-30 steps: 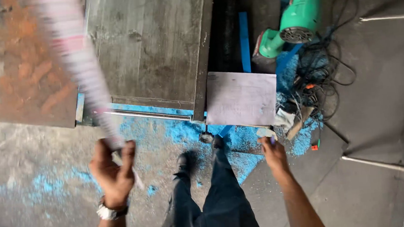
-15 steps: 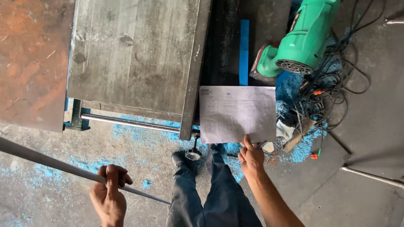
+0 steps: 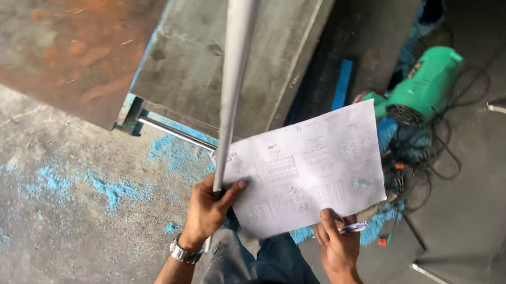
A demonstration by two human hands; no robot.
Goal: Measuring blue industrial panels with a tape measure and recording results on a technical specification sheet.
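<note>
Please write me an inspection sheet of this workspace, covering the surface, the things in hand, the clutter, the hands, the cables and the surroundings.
Surface: grey concrete floor with patches of blue powder.
Things in hand: a long grey metal bar pointing up past the camera; a white printed sheet with drawings.
Clutter: a green power tool on the floor; a blue strip beside it.
Hands: left hand grips the bar's lower end, watch on the wrist; right hand holds the sheet's lower edge with a pen.
Cables: black cables tangled by the tool.
Surroundings: grey steel plate, rusty plate, a person's legs below.
</note>
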